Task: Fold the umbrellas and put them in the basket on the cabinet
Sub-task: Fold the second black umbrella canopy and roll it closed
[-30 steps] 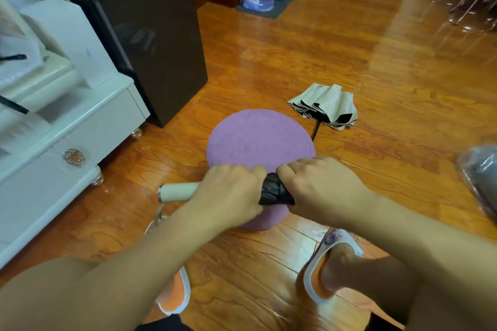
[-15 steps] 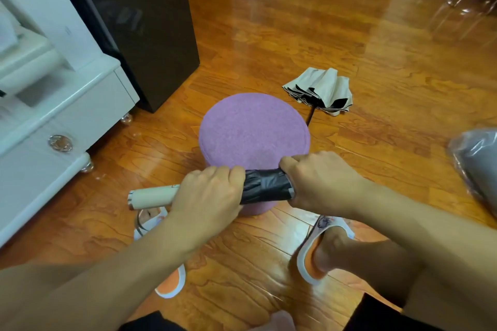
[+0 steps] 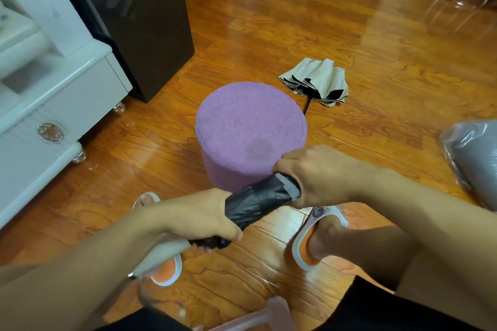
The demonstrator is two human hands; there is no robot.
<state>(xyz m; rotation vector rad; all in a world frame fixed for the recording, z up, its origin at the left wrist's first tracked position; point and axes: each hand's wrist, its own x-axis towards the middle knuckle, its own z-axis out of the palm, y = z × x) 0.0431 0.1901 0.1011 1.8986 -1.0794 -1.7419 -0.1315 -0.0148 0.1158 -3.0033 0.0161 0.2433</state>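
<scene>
Left hand [image 3: 204, 216] and right hand [image 3: 320, 174] each wrap the black umbrella [image 3: 258, 200], likely keeping its canopy rolled tight.

Black umbrella [image 3: 258, 201], cream handle [image 3: 158, 256] – purple stool [image 3: 250, 126] – second umbrella [image 3: 317, 82] beige, seemingly black-lined.

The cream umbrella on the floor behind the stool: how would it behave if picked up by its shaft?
The cream umbrella would probably flop: its canopy lies loose and unwrapped in folds. It looks light for its bulk, being thin fabric on a slim dark shaft. It seems unlikely to roll.
</scene>
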